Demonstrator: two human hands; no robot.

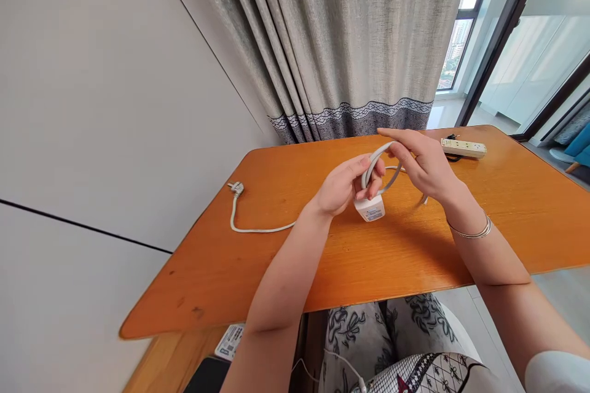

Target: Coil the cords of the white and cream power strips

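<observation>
My left hand [343, 185] holds a small white charger block [370, 208] just above the orange wooden table [286, 270], with a loop of its white cable [258, 230] pinched in the fingers. My right hand [424, 163], a silver bangle on its wrist, grips the same cable loop from the right and bends it round over the left hand. The rest of the cable trails left across the table and ends in a white plug [236, 188] near the left edge.
A white power strip [463, 147] lies at the table's far right corner. Grey curtains [341, 37] hang behind the table, a plain wall stands at the left, glass doors at the right. A dark phone [208, 376] and a label lie below the near edge.
</observation>
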